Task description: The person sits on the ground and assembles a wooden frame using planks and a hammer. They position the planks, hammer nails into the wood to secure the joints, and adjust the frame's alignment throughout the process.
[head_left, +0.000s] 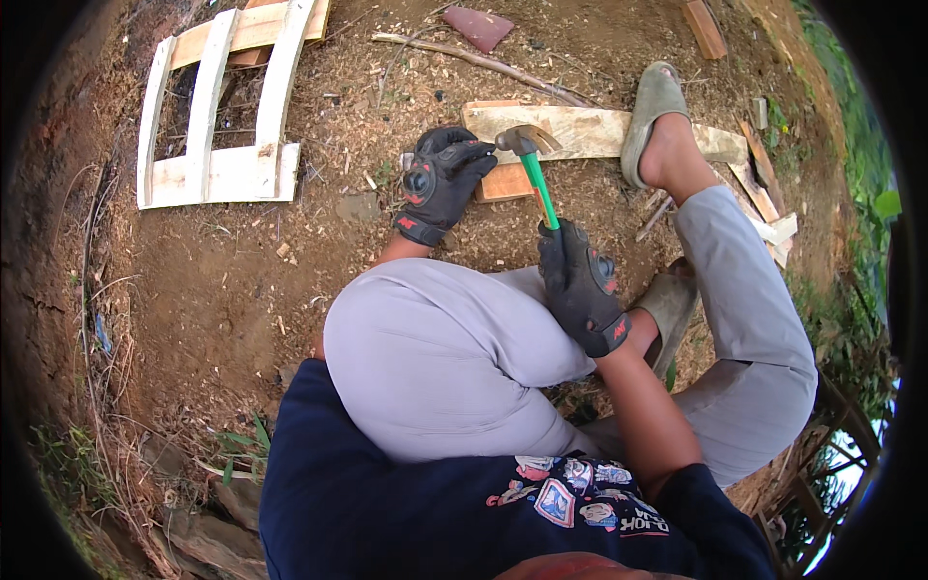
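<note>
My right hand (580, 285), in a black glove with red marks, is closed round the lower end of a claw hammer (538, 184). The hammer has a green handle and a brownish metal head. Its head is over the left part of a pale wooden board (599, 133) lying on the ground. At the board's left end is my left hand (443, 179), gloved the same way. Its fingers are drawn together close to the hammer's face, and whatever they pinch is too small to make out. A reddish wood block (507, 182) shows beneath the board, beside the left fingers.
My foot in an olive clog (642, 126) rests on the board's right part. A slatted wooden frame (208, 106) lies at the far left. Wood scraps (768, 208) lie at the right, a stick (474, 60) and a dark red piece (478, 27) farther back.
</note>
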Action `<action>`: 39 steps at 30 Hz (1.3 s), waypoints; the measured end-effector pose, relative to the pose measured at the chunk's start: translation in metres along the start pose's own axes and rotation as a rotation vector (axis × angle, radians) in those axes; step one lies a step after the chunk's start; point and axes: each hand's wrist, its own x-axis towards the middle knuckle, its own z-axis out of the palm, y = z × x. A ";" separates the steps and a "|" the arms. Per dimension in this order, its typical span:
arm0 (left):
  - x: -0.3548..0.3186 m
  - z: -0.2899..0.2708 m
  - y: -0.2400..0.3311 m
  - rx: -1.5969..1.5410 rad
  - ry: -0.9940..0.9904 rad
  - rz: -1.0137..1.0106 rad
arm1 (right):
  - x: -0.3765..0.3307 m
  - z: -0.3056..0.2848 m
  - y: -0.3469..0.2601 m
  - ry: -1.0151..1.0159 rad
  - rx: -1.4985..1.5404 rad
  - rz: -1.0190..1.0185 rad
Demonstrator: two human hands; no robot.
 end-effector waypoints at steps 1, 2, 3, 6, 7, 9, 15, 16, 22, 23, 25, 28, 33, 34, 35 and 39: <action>0.001 0.000 -0.004 0.026 0.021 0.075 | 0.000 -0.002 -0.003 0.013 0.007 -0.028; 0.004 -0.001 -0.009 0.054 0.043 0.149 | 0.001 -0.003 -0.005 0.025 0.014 -0.057; 0.006 -0.003 -0.012 0.085 0.061 0.222 | 0.002 -0.002 -0.006 0.014 -0.008 -0.035; 0.010 0.001 -0.017 0.005 0.045 0.211 | 0.002 0.000 0.001 -0.024 -0.086 -0.027; 0.010 0.006 -0.016 -0.002 0.057 0.182 | -0.001 0.001 0.012 -0.037 -0.120 -0.063; 0.010 0.002 -0.018 -0.011 0.063 0.205 | 0.000 0.000 0.011 -0.027 -0.113 -0.065; 0.007 0.005 -0.025 -0.016 0.049 0.162 | 0.003 -0.003 -0.003 -0.007 -0.196 -0.127; 0.008 0.005 -0.026 -0.012 0.043 0.146 | 0.002 0.003 0.006 0.008 -0.219 -0.145; 0.009 0.008 -0.022 -0.051 0.026 0.160 | 0.001 -0.003 0.000 0.035 -0.100 -0.022; 0.009 0.005 -0.020 -0.035 0.008 0.133 | -0.002 0.011 0.021 -0.048 -0.199 -0.102; 0.010 0.001 -0.027 -0.002 -0.030 0.079 | 0.001 0.011 0.023 -0.063 -0.251 -0.254; 0.006 0.006 -0.029 -0.047 0.003 0.087 | 0.000 -0.001 0.003 0.097 -0.003 0.037; 0.005 0.005 -0.024 -0.040 -0.006 0.046 | -0.001 0.015 0.026 -0.051 -0.233 -0.226; 0.005 0.002 -0.025 -0.038 -0.004 0.043 | 0.000 0.013 0.020 0.002 -0.154 -0.136; 0.008 0.002 -0.026 -0.042 0.013 0.067 | 0.002 0.009 0.013 0.054 -0.075 -0.045; 0.006 0.004 -0.019 -0.033 0.001 0.056 | -0.001 0.015 0.022 -0.048 -0.092 0.031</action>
